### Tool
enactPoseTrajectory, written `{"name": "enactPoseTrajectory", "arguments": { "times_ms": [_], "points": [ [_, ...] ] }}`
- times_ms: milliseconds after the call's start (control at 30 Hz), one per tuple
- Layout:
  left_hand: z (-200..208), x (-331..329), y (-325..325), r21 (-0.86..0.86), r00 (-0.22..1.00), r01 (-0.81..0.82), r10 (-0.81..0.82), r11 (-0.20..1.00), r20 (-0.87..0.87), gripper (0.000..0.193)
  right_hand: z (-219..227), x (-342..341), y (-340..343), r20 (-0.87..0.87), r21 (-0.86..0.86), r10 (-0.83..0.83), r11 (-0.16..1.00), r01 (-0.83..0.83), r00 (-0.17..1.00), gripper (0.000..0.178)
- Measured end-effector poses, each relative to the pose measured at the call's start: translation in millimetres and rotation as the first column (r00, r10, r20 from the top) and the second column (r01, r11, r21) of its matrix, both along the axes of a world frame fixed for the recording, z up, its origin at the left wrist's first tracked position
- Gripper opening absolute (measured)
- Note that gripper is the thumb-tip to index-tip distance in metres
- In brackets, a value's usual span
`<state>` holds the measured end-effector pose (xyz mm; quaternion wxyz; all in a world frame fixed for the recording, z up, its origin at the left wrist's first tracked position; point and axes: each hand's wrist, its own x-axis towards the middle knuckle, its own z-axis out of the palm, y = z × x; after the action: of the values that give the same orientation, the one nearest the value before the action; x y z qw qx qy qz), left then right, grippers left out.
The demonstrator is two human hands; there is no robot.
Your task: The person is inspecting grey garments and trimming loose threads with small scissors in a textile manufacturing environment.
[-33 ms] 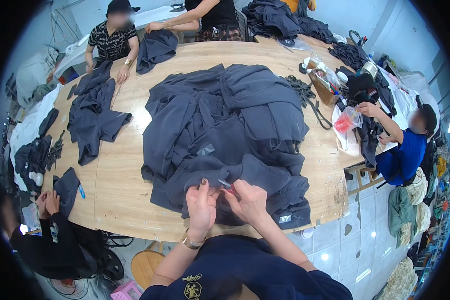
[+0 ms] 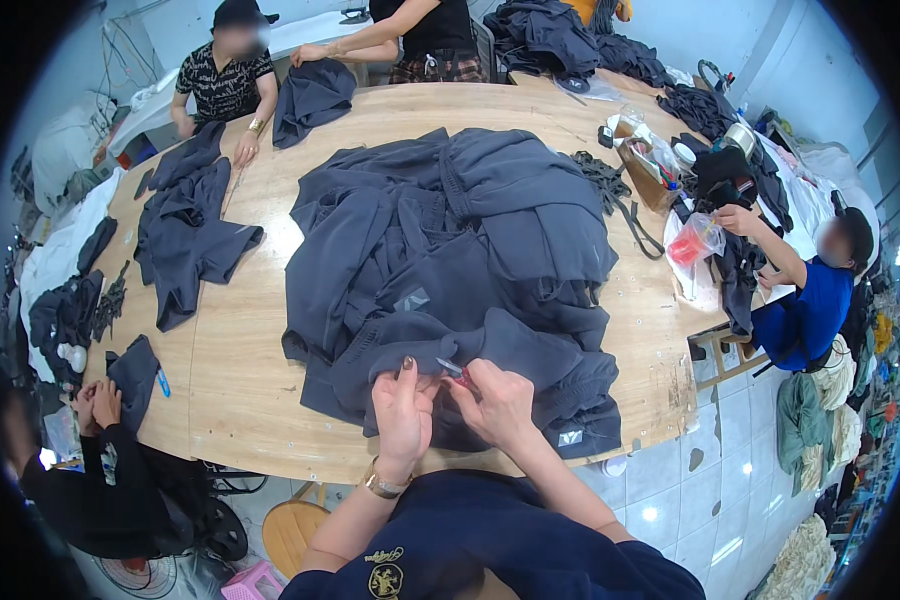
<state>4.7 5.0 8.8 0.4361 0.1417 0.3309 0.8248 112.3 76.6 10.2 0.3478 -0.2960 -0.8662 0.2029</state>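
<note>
Both hands, left hand (image 2: pixel 402 408) and right hand (image 2: pixel 498 402), pinch the dark garment (image 2: pixel 530 350) near the table edge (image 2: pixel 270 452).

A garment workshop. A large round wooden table (image 2: pixel 270 400) fills the room, heaped in the middle with a pile of dark grey clothing (image 2: pixel 450 260). Several people sit around its edge, each working on similar dark pieces (image 2: pixel 185 235) (one holds a small plastic bag (image 2: pixel 692 242)). More dark garments (image 2: pixel 560 35) are stacked behind the table, and bundles of cloth (image 2: pixel 820 420) lie on the pale tiled floor (image 2: pixel 690 500).
</note>
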Motion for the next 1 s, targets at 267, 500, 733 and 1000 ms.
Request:
{"name": "enactPoseTrajectory", "arguments": {
  "times_ms": [267, 500, 733, 1000],
  "points": [
    [2, -2, -3, -0.017, 0.991, 0.061, -0.058, 0.998, 0.124, 0.019, 0, -8, -4, -0.335, -0.286, -0.012, 0.954, -0.090, 0.942, 0.028],
    [9, -12, -12, -0.178, 0.969, 0.206, -0.226, 0.962, -0.098, 0.024, -16, -13, 6, -0.385, -0.480, -0.092, 0.870, -0.114, 0.918, 0.021],
    [35, -31, -15, -0.378, 0.491, -0.188, -0.246, 0.906, -0.835, 0.035, 0, -1, 23, -0.703, -0.705, -0.281, 0.397, -0.588, 0.653, 0.022],
    [35, -24, -8, -0.275, 0.188, -0.170, -0.243, 0.946, -0.952, 0.037, 8, 1, 20, -0.649, -0.736, -0.218, 0.421, -0.530, 0.729, 0.023]
  ]
}}
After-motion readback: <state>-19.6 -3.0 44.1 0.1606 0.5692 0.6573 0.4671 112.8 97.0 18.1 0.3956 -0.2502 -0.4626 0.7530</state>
